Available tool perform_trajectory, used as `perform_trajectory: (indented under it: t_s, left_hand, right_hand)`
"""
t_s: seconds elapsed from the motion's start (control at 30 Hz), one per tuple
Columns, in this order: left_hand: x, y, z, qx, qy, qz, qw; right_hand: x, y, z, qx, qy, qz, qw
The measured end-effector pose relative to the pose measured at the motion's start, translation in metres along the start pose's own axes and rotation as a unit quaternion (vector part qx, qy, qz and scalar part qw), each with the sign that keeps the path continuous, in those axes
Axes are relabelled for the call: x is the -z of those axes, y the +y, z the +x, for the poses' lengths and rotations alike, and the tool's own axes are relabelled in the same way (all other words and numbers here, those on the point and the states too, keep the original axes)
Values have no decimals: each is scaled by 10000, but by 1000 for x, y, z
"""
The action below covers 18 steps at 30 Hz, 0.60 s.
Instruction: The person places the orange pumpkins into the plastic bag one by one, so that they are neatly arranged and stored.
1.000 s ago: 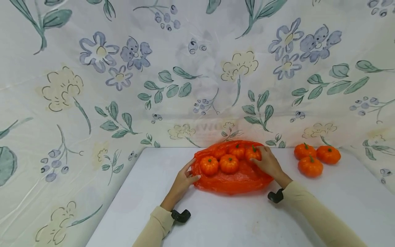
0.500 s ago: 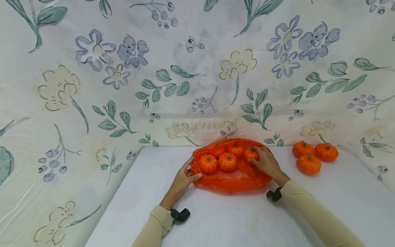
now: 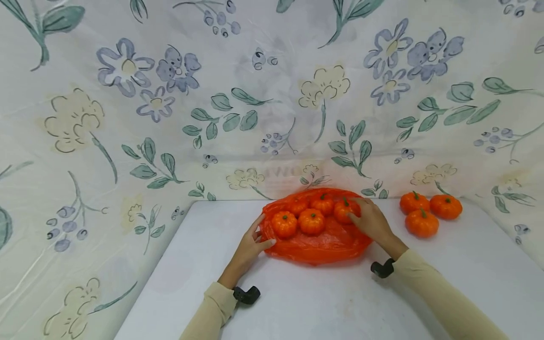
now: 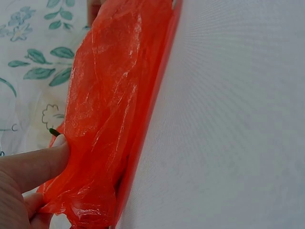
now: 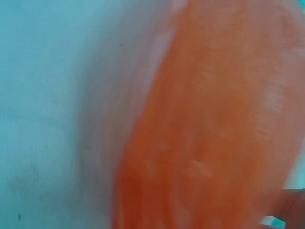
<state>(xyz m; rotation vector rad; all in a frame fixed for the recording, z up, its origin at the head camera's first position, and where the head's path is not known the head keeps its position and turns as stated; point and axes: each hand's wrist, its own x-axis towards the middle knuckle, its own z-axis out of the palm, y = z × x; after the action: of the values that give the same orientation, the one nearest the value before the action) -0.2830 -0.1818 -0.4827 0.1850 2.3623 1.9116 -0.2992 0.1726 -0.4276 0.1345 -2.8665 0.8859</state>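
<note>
A red plastic bag (image 3: 316, 252) lies spread on the white table, with several small orange pumpkins (image 3: 312, 221) in its opening. At its left end my left hand (image 3: 246, 248) pinches the bag's edge; in the left wrist view the thumb (image 4: 45, 164) presses the film from above, next to a green stem tip (image 4: 55, 132). My right hand (image 3: 376, 224) is over the bag's right end. Its thumb and fingers are spread at the right side of the rightmost pumpkin (image 3: 343, 211), which sits in the bag. The right wrist view is blurred and shows mostly the bag.
Three more orange pumpkins (image 3: 421, 223) with green stems stand grouped at the back right of the white table (image 3: 318, 302). Behind the table hangs a floral sheet (image 3: 272, 118). Black wrist cameras (image 3: 246, 295) sit on both wrists.
My right hand has eased back slightly to the right, and more of the rightmost pumpkin shows. The left hand stays at the bag's left end. The head view has shifted a little.
</note>
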Motion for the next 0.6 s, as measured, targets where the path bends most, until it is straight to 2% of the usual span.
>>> perform_trajectory:
  t_s: [0.13, 0.37, 0.47, 0.6]
  left_hand:
    - [1, -1, 0, -18, -37, 28, 10000]
    - [0, 0, -1, -76, -66, 41, 9999]
    - [1, 0, -1, -51, -65, 82, 9999]
    - [1, -1, -1, -35, -51, 52, 10000]
  right_hand:
    - [15, 3, -8, 13, 243, 81, 9997]
    - [44, 29, -24, 111, 1165, -212, 9929]
    - [57, 42, -32, -151, 1374, -375, 9897]
    - [77, 63, -42, -779, 1312, -366, 9876]
